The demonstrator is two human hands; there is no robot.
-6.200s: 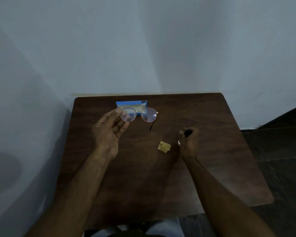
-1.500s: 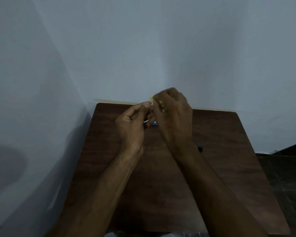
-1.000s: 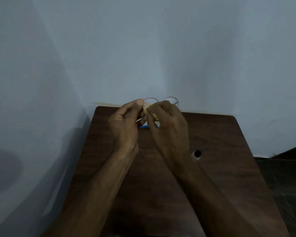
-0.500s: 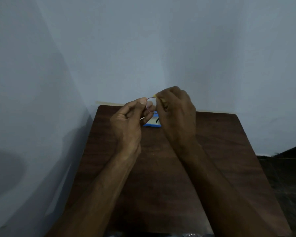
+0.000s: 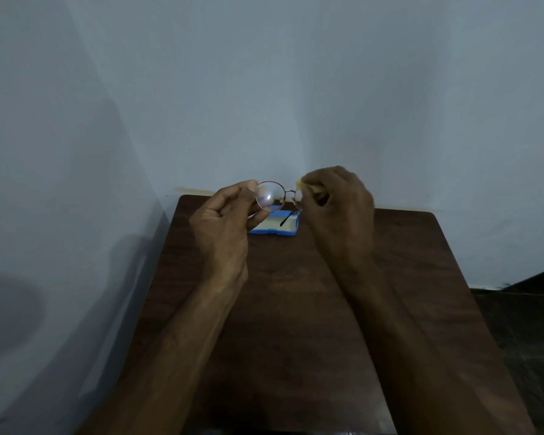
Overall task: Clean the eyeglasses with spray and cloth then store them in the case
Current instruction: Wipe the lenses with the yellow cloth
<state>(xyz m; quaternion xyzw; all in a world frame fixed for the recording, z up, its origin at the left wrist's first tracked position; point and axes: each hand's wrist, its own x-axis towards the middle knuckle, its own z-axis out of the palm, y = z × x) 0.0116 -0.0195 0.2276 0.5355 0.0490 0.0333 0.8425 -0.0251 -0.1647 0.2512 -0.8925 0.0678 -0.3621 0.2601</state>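
Observation:
Round thin-rimmed eyeglasses (image 5: 270,196) are held up above the far part of the dark wooden table (image 5: 296,309). My left hand (image 5: 225,224) pinches their left rim between thumb and fingers. My right hand (image 5: 336,211) pinches a small yellow cloth (image 5: 299,184) around the right lens, which is mostly hidden by the fingers. Below the glasses an open blue case (image 5: 275,227) lies on the table near the wall. The spray bottle is not visible, hidden behind my right arm or out of sight.
The table stands in a corner, with pale walls close behind and on the left. Dark floor (image 5: 522,324) shows past the table's right edge.
The right hand put down the spray bottle and took up the cloth. In the last second the cloth shifted from the left lens to the right lens, leaving the left lens bare.

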